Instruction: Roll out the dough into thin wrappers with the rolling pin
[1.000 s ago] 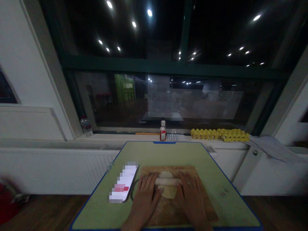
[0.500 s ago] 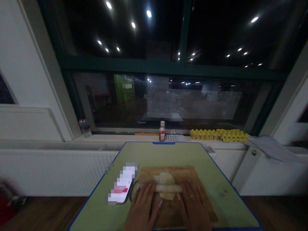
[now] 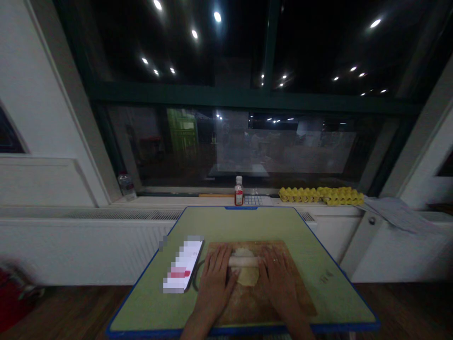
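A pale rolling pin (image 3: 244, 261) lies crosswise over a flat sheet of dough (image 3: 247, 276) on a wooden cutting board (image 3: 244, 309). My left hand (image 3: 215, 271) is over the pin's left end, fingers pointing forward and bent over it. Over the right end rests my right hand (image 3: 279, 274), in the same pose. Both hands cover the ends of the pin, so only its middle shows. Dough is visible on the far and near sides of the pin.
A phone (image 3: 187, 259) with a lit screen lies on the green table (image 3: 332, 293), left of the board. On the windowsill stand a small red-labelled bottle (image 3: 239, 192), a clear plastic bottle (image 3: 126, 186) and yellow egg cartons (image 3: 320, 195). A radiator (image 3: 88, 250) is behind the table.
Both hands have moved forward, away from me, carrying the rolling pin toward the dough's far part. More dough shows on the near side of the pin.
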{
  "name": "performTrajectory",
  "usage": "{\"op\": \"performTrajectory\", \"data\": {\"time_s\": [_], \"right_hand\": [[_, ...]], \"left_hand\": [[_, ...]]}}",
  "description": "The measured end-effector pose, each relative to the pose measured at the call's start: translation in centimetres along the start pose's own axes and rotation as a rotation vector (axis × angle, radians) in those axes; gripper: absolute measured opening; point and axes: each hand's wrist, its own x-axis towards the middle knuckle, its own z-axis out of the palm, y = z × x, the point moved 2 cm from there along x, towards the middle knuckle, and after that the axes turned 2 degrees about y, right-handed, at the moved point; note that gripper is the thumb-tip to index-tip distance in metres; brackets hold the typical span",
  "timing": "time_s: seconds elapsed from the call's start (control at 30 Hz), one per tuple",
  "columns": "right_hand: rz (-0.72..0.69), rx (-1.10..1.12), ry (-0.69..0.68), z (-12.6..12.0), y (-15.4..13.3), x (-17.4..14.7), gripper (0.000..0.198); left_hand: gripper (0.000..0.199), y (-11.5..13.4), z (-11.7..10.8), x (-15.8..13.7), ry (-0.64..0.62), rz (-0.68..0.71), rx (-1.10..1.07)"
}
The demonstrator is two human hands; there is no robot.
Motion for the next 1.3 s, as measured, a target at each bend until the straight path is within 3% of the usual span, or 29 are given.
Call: {"op": "performTrajectory", "data": {"time_s": [0.33, 0.5, 0.7, 0.83, 1.0, 1.17, 1.3], "right_hand": [[-0.134, 0.004, 0.117, -3.3, -0.3, -4.9, 0.051], [-0.097, -0.012, 0.059, -2.9, -0.1, -4.3, 0.05], [-0.048, -0.055, 0.026, -0.1, 0.4, -1.1, 0.037], [-0.057, -0.035, 0.032, 0.8, 0.3, 0.1, 0.033], [-0.05, -0.046, 0.046, -0.5, 0.2, -1.1, 0.039], [-0.106, -0.043, 0.135, -2.2, 0.1, -3.5, 0.048], [-0.146, -0.014, 0.128, -2.5, 0.2, -4.5, 0.053]], "left_hand": [[0.074, 1.5, -4.1, -4.6, 0.068, 0.163, 0.102], [0.07, 1.0, -3.2, -3.9, 0.044, 0.122, 0.092], [0.055, 0.0, -0.8, -0.5, -0.074, 0.014, -0.004], [0.05, -0.1, -0.3, 1.0, -0.086, -0.024, -0.035], [0.049, 0.4, -1.2, -0.7, -0.028, 0.016, -0.001], [0.066, 0.8, -3.0, -3.7, 0.024, 0.137, 0.073], [0.074, 1.0, -3.5, -4.5, 0.04, 0.181, 0.105]]}}
